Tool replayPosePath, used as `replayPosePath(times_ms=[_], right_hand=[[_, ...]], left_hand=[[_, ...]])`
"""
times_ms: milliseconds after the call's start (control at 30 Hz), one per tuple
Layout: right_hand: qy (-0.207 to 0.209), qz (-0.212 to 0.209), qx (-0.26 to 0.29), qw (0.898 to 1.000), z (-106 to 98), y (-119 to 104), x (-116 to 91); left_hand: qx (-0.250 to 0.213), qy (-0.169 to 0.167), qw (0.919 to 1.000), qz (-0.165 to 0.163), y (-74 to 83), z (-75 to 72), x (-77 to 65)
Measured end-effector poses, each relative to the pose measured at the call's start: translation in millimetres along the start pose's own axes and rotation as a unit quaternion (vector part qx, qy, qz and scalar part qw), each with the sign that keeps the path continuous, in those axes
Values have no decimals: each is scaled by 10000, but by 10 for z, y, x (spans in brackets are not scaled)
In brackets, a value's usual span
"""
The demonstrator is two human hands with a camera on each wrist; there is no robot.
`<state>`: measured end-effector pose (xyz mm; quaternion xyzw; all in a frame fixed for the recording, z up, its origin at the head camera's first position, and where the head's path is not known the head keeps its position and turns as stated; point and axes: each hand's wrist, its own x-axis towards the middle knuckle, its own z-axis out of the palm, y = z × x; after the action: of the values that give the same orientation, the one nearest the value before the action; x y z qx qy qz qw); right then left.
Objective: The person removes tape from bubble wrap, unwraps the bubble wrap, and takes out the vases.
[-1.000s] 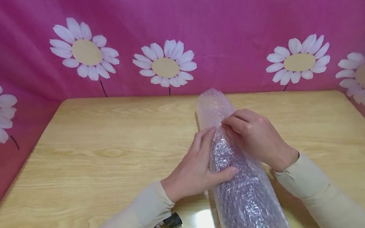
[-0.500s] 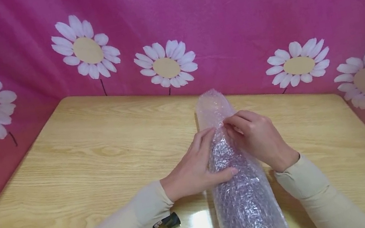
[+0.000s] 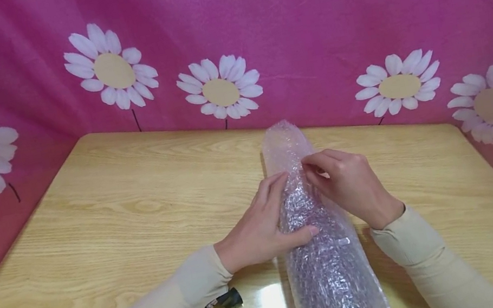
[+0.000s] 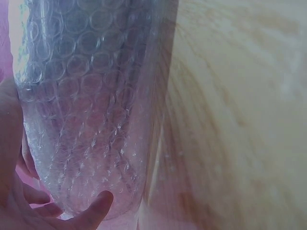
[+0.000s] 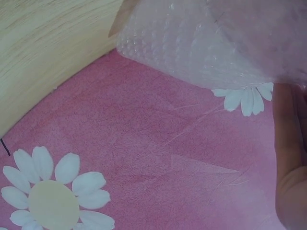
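Note:
A long bundle in clear bubble wrap [image 3: 331, 282] lies lengthwise on the wooden table; what is inside is hidden, though a darker part shows through. My left hand [image 3: 255, 232] rests on its left side, thumb extended across the top and fingertips near the upper seam. In the left wrist view, the fingers [image 4: 98, 208] lie against the wrap's side near its narrow end. My right hand [image 3: 352, 182] pinches the bubble wrap between thumb and forefinger, just right of the left fingertips. In the right wrist view, part of that hand [image 5: 290, 139] shows beside the wrap's far end.
The wooden table [image 3: 138, 211] reaches back to a pink cloth [image 3: 302, 17] printed with white daisies, which also hangs at both sides. A small black device [image 3: 230, 300] sits under the left sleeve.
My right fingertips have shifted slightly right, widening the small gap to the left fingertips. The left hand and the bundle stay almost in place; the view moves a little.

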<state>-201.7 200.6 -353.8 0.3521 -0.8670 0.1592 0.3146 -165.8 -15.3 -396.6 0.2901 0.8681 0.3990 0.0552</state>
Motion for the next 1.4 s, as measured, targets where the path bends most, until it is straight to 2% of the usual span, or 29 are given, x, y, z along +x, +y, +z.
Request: replayPosePath(times_ms=[400,1033,1400], right_hand=[[44,293,242,9993,-38,11,-10],[435,515,317,9972,-116,88,-12],[671,735,135,9949,-175,163,-12]], left_hand=[[53,19,10000,31,14,12,-6],[88,54,9999,83,27,23,22],[47,76,9999,104,-6,17,22]])
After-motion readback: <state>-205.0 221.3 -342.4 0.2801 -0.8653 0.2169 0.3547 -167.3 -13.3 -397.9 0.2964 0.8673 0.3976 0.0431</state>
